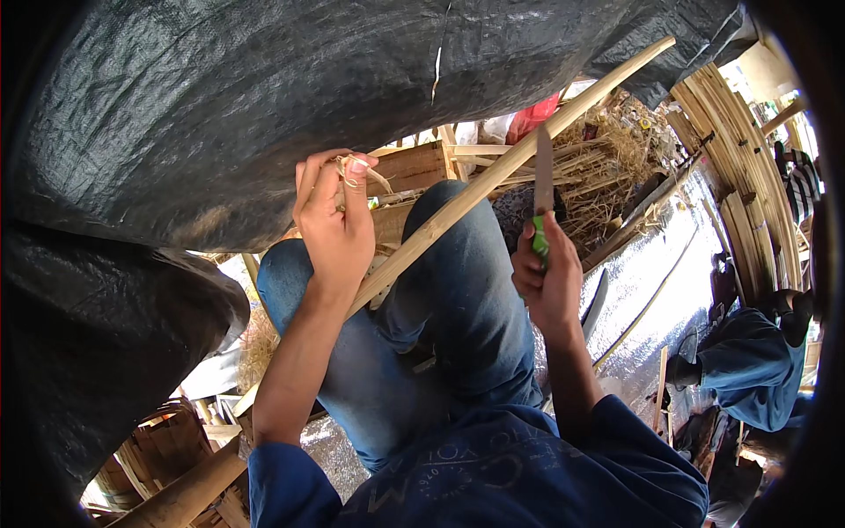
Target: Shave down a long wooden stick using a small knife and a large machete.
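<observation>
My left hand [334, 224] is raised over my left knee, its fingers closed on a few thin curled wood shavings [352, 167]. In my right hand [556, 277] is a knife [544, 176] with a green handle, its blade pointing up and away from me. A long, pale stripped wooden pole [458, 209] lies slanted across my lap, running from beside my left forearm to the far right. The blade tip overlaps the pole in view; whether they touch, I cannot tell. The pole's near end is hidden behind my left forearm.
A black tarp [264, 106] hangs over the far left. Straw and scraps [607, 167] are heaped beyond my right knee, near stacked slats [735, 141]. A second long blade [596, 304] is beside my right wrist. Another person's leg [748, 365] shows at right.
</observation>
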### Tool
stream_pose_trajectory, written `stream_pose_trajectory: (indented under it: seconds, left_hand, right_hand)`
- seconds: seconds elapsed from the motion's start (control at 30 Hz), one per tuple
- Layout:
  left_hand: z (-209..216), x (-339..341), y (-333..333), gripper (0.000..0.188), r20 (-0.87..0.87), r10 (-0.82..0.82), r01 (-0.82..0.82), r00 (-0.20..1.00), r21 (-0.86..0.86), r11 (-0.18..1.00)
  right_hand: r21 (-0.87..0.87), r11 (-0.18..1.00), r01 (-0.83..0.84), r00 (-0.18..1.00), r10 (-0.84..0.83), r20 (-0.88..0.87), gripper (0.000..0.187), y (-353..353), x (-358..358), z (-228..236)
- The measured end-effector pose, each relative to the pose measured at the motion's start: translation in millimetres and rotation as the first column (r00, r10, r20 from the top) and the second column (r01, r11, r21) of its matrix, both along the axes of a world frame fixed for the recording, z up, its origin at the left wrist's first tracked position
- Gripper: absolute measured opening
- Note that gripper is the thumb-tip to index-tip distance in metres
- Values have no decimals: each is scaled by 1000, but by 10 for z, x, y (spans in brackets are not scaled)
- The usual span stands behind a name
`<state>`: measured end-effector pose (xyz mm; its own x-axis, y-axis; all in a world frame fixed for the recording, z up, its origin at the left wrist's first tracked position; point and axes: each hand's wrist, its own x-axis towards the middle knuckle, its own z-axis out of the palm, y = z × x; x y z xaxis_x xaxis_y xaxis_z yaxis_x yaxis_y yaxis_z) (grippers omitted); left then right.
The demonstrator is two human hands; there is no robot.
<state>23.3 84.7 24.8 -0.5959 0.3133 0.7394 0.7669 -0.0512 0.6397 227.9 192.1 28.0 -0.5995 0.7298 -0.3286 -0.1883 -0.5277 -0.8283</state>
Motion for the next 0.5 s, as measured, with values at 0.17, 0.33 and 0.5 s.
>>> stream_pose_trajectory:
  seconds: [0.17, 0.33, 0.5]
  left_hand:
    - [7, 15, 44, 20, 281, -119, 113, 952, 38, 993]
    - [63, -11, -6, 25, 548, -245, 286, 799, 11, 958]
    - [15, -31, 4, 25, 529, -344, 346, 776, 99, 933]
  right_hand:
    - [120, 992, -33, 999, 33, 2, 38, 90, 19, -42]
    - [152, 987, -52, 998, 47, 34, 36, -12, -27, 29]
    - [247, 968, -32, 999, 30, 11, 31, -40, -81, 185]
